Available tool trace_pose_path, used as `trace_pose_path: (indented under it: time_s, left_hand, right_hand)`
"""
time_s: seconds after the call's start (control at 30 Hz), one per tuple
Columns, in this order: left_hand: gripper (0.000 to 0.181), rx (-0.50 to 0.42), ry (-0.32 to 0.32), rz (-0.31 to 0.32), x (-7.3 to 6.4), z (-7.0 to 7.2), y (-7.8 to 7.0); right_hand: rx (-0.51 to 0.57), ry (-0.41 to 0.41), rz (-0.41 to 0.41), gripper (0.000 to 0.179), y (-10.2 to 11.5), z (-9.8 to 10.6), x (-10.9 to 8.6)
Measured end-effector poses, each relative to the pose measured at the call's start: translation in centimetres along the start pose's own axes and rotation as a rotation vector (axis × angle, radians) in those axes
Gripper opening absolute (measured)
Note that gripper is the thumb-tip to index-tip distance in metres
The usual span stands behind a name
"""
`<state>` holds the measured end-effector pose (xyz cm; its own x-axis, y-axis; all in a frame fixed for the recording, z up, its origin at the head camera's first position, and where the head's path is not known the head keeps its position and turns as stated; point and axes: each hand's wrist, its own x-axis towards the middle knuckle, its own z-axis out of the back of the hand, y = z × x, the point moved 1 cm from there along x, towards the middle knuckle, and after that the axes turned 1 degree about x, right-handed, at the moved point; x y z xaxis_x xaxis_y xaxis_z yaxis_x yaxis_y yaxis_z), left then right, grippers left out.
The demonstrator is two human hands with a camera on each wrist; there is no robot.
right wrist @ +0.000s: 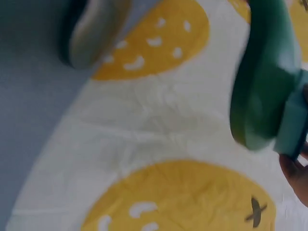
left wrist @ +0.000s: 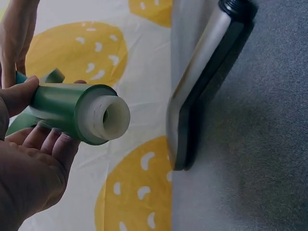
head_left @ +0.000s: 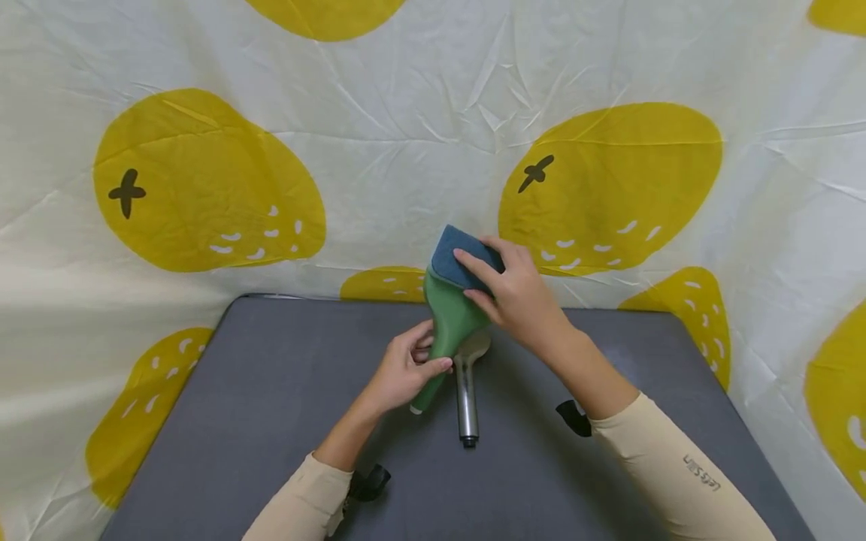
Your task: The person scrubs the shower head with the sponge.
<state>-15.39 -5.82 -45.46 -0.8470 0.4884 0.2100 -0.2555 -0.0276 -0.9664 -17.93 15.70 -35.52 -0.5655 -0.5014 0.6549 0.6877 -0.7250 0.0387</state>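
My left hand grips the handle of a green shower head, raised above the table with its broad head up and its handle slanting down to the left. At the handle's end, the left wrist view shows a pale hollow connector. My right hand pinches a blue sponge by its sides and holds it against the face of the green head. From the right wrist, the sponge lies flat along that face. Below, a silver shower head rests on the table, its head partly behind the green one.
The dark grey table reaches back to a white curtain printed with yellow lemons, which also hangs at both sides. Black straps show at both wrists, beside beige sleeves.
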Motion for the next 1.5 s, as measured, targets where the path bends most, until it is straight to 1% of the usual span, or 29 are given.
trace_pose_path:
  time_s: [0.13, 0.3, 0.4, 0.53, 0.63, 0.73, 0.83, 1.0, 1.1, 1.17, 1.23, 1.3, 1.4, 1.5]
  left_hand:
    - [0.063, 0.003, -0.022, -0.013, -0.2, 0.2, 0.0]
    - [0.05, 0.022, -0.064, -0.01, -0.3, 0.4, 0.1]
    - [0.045, 0.02, -0.083, -0.006, -0.3, 0.5, 0.1]
    - [0.042, 0.008, -0.081, -0.005, -0.3, 0.6, 0.0]
    - [0.045, -0.012, -0.075, -0.009, -0.4, 0.7, 0.0]
    - [0.051, -0.036, -0.063, -0.032, -0.4, 0.9, 0.1]
    - [0.058, -0.059, -0.041, -0.058, -0.5, 1.0, 0.0]
    - [0.061, -0.085, -0.014, -0.065, -0.7, 1.2, -0.1]
    - [0.062, -0.106, 0.0, -0.077, -0.8, 1.1, -0.1]
    - [0.061, -0.118, 0.006, -0.083, -0.8, 1.1, -0.2]
    - [0.06, -0.13, 0.016, -0.088, -0.8, 1.0, -0.3]
    - [0.058, -0.133, 0.015, -0.092, -0.7, 1.0, -0.4]
    - [0.054, -0.15, 0.004, -0.105, -0.5, 1.0, -0.3]
    - [0.05, -0.181, -0.016, -0.112, -0.4, 1.0, -0.2]
  right_hand:
    - [-0.029, -0.045, 0.044, 0.062, 1.9, -1.6, -2.0]
    - [-0.09, -0.068, 0.086, 0.063, 4.1, -3.1, -4.2]
    - [-0.112, -0.069, 0.09, 0.061, 4.8, -3.5, -4.8]
    - [-0.108, -0.069, 0.08, 0.059, 5.1, -3.4, -4.7]
    - [-0.073, -0.075, 0.073, 0.06, 4.7, -3.1, -4.1]
    - [-0.022, -0.073, 0.042, 0.06, 3.8, -2.2, -3.0]
    - [0.018, -0.062, -0.025, 0.059, 2.4, -1.0, -1.8]
    - [0.118, -0.03, -0.164, 0.059, -0.5, 0.4, -0.3]
    - [0.171, -0.014, -0.225, 0.057, -1.8, 0.9, 0.0]
    - [0.179, -0.011, -0.238, 0.057, -2.2, 1.0, 0.0]
    - [0.159, -0.016, -0.222, 0.057, -2.2, 1.0, -0.2]
    - [0.123, -0.021, -0.179, 0.058, -1.9, 0.7, -0.5]
    - [0.07, -0.028, -0.089, 0.059, -0.6, -0.1, -1.2]
    - [0.029, -0.028, -0.016, 0.06, 0.9, -1.0, -2.5]
